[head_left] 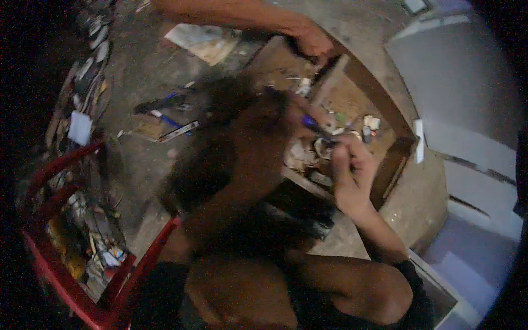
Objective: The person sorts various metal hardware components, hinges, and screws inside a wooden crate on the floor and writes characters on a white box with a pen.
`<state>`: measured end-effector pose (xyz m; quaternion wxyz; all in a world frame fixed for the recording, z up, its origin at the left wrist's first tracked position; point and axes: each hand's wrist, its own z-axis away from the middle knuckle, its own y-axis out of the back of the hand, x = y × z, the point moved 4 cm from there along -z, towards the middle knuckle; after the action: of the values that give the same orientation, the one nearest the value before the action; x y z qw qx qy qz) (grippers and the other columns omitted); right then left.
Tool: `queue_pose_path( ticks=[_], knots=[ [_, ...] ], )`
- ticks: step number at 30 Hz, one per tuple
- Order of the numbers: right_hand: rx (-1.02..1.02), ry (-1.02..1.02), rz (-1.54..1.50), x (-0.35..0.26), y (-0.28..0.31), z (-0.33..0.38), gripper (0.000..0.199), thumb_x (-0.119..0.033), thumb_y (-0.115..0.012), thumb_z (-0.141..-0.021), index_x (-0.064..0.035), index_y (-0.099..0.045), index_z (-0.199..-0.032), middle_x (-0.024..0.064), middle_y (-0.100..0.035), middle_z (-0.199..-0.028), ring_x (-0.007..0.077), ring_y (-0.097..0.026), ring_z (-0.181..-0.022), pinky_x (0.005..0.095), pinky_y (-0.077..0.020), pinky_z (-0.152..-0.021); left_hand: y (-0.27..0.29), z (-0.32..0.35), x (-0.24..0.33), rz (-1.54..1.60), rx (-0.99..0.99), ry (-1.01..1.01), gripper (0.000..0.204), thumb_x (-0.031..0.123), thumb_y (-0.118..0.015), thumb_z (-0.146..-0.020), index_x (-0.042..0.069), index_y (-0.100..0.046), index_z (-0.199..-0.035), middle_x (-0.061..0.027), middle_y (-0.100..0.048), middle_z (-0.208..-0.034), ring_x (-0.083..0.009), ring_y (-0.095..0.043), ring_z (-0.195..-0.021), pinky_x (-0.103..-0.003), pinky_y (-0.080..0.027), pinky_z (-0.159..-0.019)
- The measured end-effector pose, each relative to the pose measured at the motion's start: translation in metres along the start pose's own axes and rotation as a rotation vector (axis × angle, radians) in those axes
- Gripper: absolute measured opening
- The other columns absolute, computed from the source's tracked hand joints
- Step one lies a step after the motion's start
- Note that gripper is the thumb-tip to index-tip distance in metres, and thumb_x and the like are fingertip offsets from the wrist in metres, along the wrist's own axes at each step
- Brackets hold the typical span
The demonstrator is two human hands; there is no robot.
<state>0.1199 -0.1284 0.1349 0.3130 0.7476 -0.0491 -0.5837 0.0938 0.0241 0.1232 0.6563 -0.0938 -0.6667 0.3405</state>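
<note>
A slim purple-blue thing (309,120) with a dark end lies between my two hands; blur hides its exact kind. My left hand (294,113) is dark and smeared, its fingers closed around the blue part. Close by, my right hand (353,170) pinches at the dark end, thumb and fingers together. Both hands are above a shallow brown wooden box (379,91) with a divider, which holds several small loose parts, among them a pale block (372,120) and a green piece (340,118).
Another person's hand (313,44) reaches into the box's far compartment. Blue-handled tools (170,120) and a crumpled paper sheet (203,41) lie on the floor. A red plastic chair (55,269) stands at left beside piled clutter (82,110). White panels (456,82) are at right.
</note>
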Motion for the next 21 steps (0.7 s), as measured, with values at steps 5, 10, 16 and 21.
queue_pose_path(
  ticks=[5, 10, 16, 21],
  knots=[
    [-0.207, -0.449, -0.524, 0.019, -0.002, 0.006, 0.042, -0.042, -0.046, -0.106, -0.0059, -0.06, -0.087, -0.0026, -0.047, -0.064, 0.0084, -0.041, -0.053, 0.0266, -0.036, -0.049, 0.018, -0.012, -0.009, -0.067, -0.165, -0.143, 0.012, 0.014, -0.059, -0.098, 0.004, -0.065, -0.1, -0.0012, -0.068, -0.087, -0.0087, -0.057, -0.077, -0.028, -0.048, -0.07],
    [-0.38, -0.939, -1.112, 0.012, -0.007, -0.001, 0.044, -0.047, -0.047, -0.104, -0.0071, -0.059, -0.091, 0.0014, -0.054, -0.063, 0.0122, -0.047, -0.047, 0.0281, -0.0399, -0.043, 0.025, -0.01, -0.019, -0.199, -0.138, -0.029, 0.007, 0.008, -0.061, -0.096, 0.004, -0.066, -0.101, -0.0041, -0.069, -0.092, -0.0127, -0.06, -0.08, -0.028, -0.05, -0.07],
    [-0.1, -0.53, -0.788, 0.001, -0.008, -0.017, 0.034, -0.034, -0.05, -0.105, -0.0024, -0.062, -0.109, 0.0069, -0.067, -0.098, 0.0117, -0.061, -0.079, 0.0279, -0.0528, -0.066, 0.018, -0.003, -0.02, -0.084, 0.009, -0.08, 0.009, 0.005, -0.064, -0.093, 0.003, -0.065, -0.102, -0.0086, -0.07, -0.097, -0.0169, -0.064, -0.088, -0.03, -0.053, -0.075],
    [-0.034, -0.242, -0.805, -0.006, 0.018, -0.026, 0.036, -0.031, -0.048, -0.107, -0.0008, -0.058, -0.124, 0.007, -0.064, -0.114, 0.0153, -0.062, -0.097, 0.0342, -0.0532, -0.08, 0.002, 0.007, -0.021, -0.068, 0.067, -0.179, 0.013, 0.002, -0.067, -0.091, 0.002, -0.064, -0.103, -0.0125, -0.07, -0.102, -0.0203, -0.067, -0.095, -0.032, -0.055, -0.079]
  ],
)
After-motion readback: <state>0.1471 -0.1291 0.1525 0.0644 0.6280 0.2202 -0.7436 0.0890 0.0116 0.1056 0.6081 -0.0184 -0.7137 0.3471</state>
